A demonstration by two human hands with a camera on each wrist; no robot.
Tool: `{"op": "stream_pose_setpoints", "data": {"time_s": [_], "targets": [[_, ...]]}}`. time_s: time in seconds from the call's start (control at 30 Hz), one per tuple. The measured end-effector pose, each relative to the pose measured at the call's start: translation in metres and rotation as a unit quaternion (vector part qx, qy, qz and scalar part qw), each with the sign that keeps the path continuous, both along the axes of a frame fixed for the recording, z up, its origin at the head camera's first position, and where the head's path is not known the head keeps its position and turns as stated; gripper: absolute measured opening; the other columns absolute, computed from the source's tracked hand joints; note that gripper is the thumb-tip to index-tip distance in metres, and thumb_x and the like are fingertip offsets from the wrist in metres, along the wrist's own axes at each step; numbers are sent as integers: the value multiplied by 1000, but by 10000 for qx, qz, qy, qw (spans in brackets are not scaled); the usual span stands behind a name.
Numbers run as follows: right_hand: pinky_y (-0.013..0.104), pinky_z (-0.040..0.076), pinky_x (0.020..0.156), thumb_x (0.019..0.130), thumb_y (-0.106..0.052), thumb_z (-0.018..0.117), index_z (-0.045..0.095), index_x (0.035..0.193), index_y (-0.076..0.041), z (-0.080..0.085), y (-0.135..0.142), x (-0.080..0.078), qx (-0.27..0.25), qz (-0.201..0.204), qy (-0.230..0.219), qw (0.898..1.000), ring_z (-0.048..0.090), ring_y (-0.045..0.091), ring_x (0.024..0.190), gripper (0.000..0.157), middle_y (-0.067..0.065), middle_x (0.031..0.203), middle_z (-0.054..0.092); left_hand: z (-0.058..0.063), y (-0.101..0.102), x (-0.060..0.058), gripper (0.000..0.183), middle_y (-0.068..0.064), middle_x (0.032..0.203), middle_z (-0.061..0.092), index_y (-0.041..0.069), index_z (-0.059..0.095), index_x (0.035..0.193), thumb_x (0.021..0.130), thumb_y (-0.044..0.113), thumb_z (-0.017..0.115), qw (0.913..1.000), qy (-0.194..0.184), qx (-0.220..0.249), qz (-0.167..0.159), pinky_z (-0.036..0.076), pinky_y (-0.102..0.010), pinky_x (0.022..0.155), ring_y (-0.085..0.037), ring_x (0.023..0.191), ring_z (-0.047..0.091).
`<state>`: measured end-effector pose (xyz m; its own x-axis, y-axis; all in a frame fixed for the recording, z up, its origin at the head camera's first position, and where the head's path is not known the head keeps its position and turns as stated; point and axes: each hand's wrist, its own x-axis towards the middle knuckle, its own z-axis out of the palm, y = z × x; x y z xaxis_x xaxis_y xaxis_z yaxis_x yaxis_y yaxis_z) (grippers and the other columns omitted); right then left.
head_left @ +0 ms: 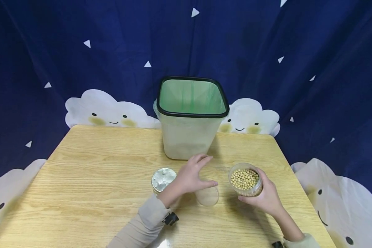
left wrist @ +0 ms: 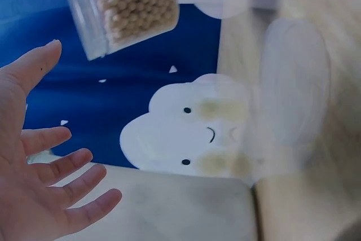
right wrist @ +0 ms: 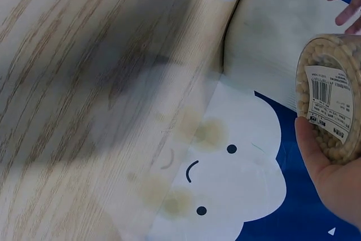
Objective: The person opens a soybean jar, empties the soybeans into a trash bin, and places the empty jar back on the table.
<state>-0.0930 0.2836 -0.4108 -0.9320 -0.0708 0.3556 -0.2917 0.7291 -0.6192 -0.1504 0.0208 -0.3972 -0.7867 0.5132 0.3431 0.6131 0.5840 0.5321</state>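
My right hand (head_left: pixel 269 197) grips a clear plastic jar (head_left: pixel 253 191) of round pale-yellow beans (head_left: pixel 244 179), which look like soybeans. The jar's mouth is uncovered and tilts toward the head camera. In the right wrist view a white barcode label (right wrist: pixel 329 101) shows on the jar's base, with the thumb against its side. My left hand (head_left: pixel 190 175) hovers with spread fingers and holds nothing. Below its thumb a clear round lid (head_left: pixel 208 197) lies flat on the table. Close to the left wrist stands a jar with a silver foil-like top (head_left: pixel 163 179), its lower part partly hidden by the arm.
A whitish bin (head_left: pixel 189 137) with a black rim and a green inside stands at the back middle of the wooden table (head_left: pixel 96 172). Behind the table hangs a dark blue curtain (head_left: pixel 111 62) with white triangles and smiling clouds.
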Motion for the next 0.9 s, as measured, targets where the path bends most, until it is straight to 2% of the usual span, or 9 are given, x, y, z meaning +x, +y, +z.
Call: {"op": "stream_pose_setpoints", "data": {"time_s": [0.17,0.33,0.57,0.77,0.9], "targets": [[32,42,81,44,-21,91,41,131,-4,-1,-1,0,-39,18,-38,10000,52,28,101,102,17,116,55,10,-7,-6,78,-10,130,46,14,46,133,69,49,74,9994,272,217,13,41,-42,92,-26,117,44],[38,42,81,45,-21,91,41,131,-6,-1,-1,-1,-68,62,-37,10000,52,29,102,101,16,117,55,26,-18,-12,77,-10,128,47,11,48,131,68,43,77,9974,440,559,92,40,-42,93,-27,117,43],[37,42,80,45,-22,91,42,131,-6,-1,-1,-1,-53,63,-30,10000,53,28,101,100,15,116,56,47,-33,-19,73,-12,124,49,7,51,127,67,37,79,9924,840,848,286,39,-42,94,-29,115,45],[43,43,79,45,-21,91,42,130,-5,-2,-1,-2,-33,45,-44,10000,53,30,100,99,16,115,56,64,-45,-25,70,-12,121,51,6,53,125,67,36,78,9871,1205,970,424,42,-41,90,-28,110,48],[43,43,79,45,-21,91,43,130,-5,-2,-1,-2,-19,36,-31,10000,53,29,100,99,16,114,56,73,-52,-29,69,-11,120,52,6,54,124,67,37,78,9832,1394,1055,533,44,-40,85,-27,108,50]]}}
